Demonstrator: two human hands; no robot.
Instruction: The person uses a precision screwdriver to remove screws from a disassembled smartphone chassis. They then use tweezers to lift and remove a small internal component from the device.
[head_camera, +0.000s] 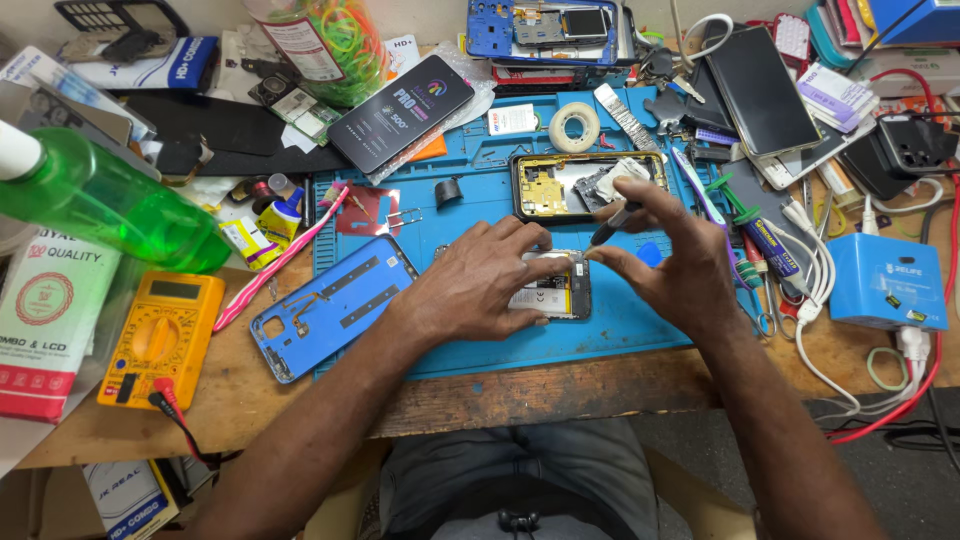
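Note:
My left hand (478, 283) presses down on a small phone battery (553, 293) lying on the blue repair mat (620, 335), fingers gripping its upper edge. My right hand (668, 258) pinches a thin dark tool (612, 226) whose tip meets the battery's top right corner. Just beyond the hands lies an opened phone frame (585, 186) with a gold board and grey parts showing. A blue phone back cover (330, 306) rests on the mat's left edge.
A yellow multimeter (162, 336) and green bottle (105, 203) sit left. Pink toothbrush (283, 257), tape roll (575, 126), dark phone box (402, 111) and another phone (762, 88) lie behind. A blue charger box (886, 282) with white cables stands right.

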